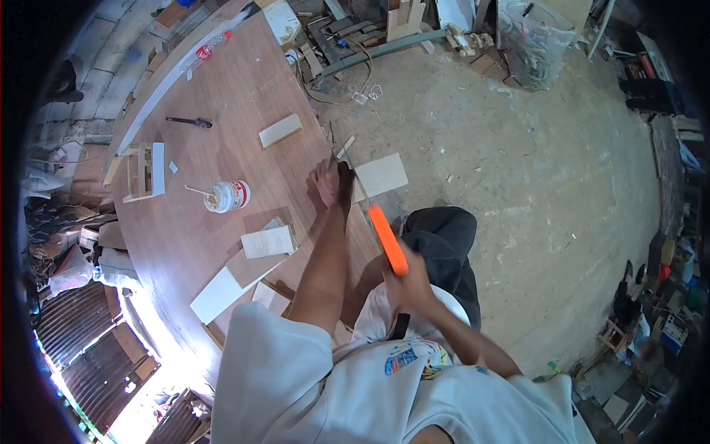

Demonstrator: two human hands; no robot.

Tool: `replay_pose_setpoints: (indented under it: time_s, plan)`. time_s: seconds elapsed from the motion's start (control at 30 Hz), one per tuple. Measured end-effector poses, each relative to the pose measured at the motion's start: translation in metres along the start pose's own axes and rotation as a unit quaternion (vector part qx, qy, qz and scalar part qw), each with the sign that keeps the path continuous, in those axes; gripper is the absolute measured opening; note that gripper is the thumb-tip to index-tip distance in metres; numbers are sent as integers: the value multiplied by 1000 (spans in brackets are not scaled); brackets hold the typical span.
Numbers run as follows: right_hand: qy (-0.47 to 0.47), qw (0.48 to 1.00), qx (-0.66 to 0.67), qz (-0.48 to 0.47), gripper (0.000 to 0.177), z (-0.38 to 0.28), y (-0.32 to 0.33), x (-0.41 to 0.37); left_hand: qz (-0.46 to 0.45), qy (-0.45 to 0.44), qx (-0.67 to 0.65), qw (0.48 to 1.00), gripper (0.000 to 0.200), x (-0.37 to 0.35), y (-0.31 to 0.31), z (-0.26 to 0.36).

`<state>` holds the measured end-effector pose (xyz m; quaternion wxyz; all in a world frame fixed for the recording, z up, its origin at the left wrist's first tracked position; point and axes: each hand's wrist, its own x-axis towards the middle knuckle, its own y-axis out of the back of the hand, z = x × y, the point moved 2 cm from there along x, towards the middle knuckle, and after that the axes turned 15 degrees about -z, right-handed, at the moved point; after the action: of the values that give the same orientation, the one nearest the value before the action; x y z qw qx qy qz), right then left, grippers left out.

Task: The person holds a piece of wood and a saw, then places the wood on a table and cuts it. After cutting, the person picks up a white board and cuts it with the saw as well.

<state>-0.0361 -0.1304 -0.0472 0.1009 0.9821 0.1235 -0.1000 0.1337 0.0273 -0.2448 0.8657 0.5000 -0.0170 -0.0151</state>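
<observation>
Left hand (325, 185): fingers together, laid against a small dark block (345, 186) at the edge of the brown wooden tabletop (222, 103); whether they clamp it I cannot tell.
Right hand (409, 280): fingers wrapped tight round a long orange-handled tool (387, 239), raised near the left wrist.
Pale square wooden board (381, 175): just beside the left fingertips, seemingly overhanging the edge.
Risk: the tool could probably catch the left fingers, being so close to the block; the board may slip.
</observation>
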Motion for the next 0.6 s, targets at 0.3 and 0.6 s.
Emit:
replay_pose_setpoints:
  time_s: [0.3, 0.6]
  plan:
    - [-32, 998, 26, -36, 18, -7, 0, 5, -22, 90, 14, 996, 15, 6, 12, 4]
    - [31, 999, 9, -12, 15, 22, -8, 106, 51, 14, 76, 996, 16, -4, 12, 13]
